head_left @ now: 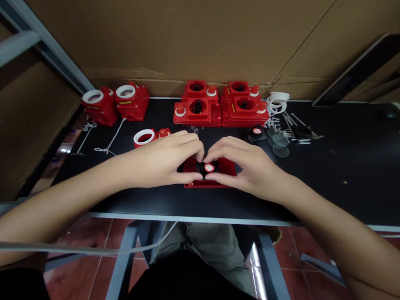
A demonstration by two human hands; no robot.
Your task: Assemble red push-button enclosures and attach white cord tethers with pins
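Observation:
In front of me lies an open red housing base (pixel 227 166). Set in it is a black part with a round red-and-white label (pixel 209 167). My left hand (pixel 175 156) grips the part's left side between thumb and fingertips. From the right, my right hand (pixel 243 162) pinches the same part, its fingertips almost meeting those of the left. Just beyond my left hand is a red cover with a white ring (pixel 144 137), partly hidden by that hand. Another black part with a similar label (pixel 256 131) rests on the table beyond my right hand.
Several red housings (pixel 196 113) line the back of the black table (pixel 353 166). Two finished-looking red boxes with white rings (pixel 126 102) and strings stand at the left. White rings (pixel 277 102), clear discs (pixel 280 143) and small metal rods (pixel 295 125) lie at the right.

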